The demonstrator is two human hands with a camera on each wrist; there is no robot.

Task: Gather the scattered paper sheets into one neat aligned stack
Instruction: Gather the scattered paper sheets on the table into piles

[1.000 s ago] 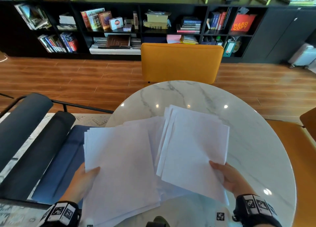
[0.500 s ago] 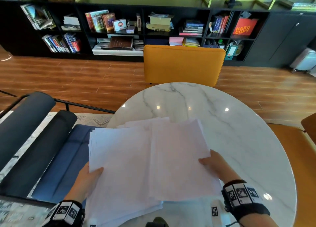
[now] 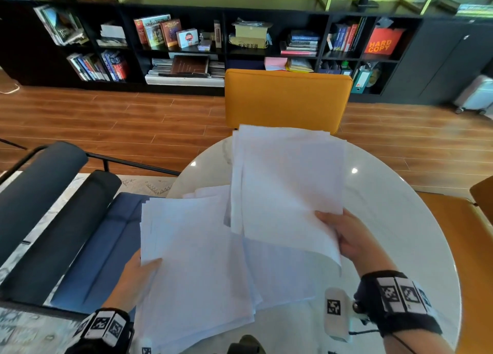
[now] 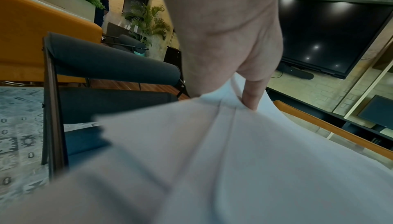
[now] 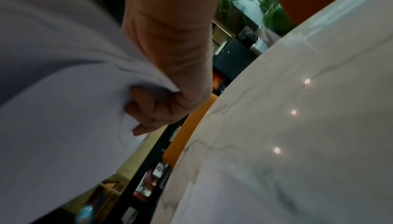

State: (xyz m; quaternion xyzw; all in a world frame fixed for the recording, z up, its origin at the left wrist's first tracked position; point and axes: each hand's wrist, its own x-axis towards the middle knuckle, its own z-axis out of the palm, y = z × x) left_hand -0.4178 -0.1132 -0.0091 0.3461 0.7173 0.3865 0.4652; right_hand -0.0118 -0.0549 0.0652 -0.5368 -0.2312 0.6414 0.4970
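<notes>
Two bundles of white paper sheets are held over the round marble table (image 3: pixel 400 220). My right hand (image 3: pixel 344 236) pinches the right edge of a lifted bundle (image 3: pixel 285 183), thumb on top, fingers curled beneath (image 5: pixel 149 110); its sheets (image 5: pixel 63 110) are fanned unevenly and tilted up toward the far side. My left hand (image 3: pixel 138 276) grips the left edge of a lower, larger bundle (image 3: pixel 192 260), thumb (image 4: pixel 251 96) pressing on top of the sheets (image 4: pixel 255 160). The lifted bundle overlaps the lower one's right part. More sheets lie under both on the table.
A mustard chair (image 3: pixel 286 100) stands at the table's far side; another orange seat (image 3: pixel 469 247) is at the right. A dark blue armchair (image 3: pixel 53 220) sits close on the left. Black bookshelves (image 3: pixel 240 41) line the back wall across a wooden floor.
My right hand has lifted its bundle up and away from the table, tilting it toward the far side. The left hand still holds its bundle in about the same place.
</notes>
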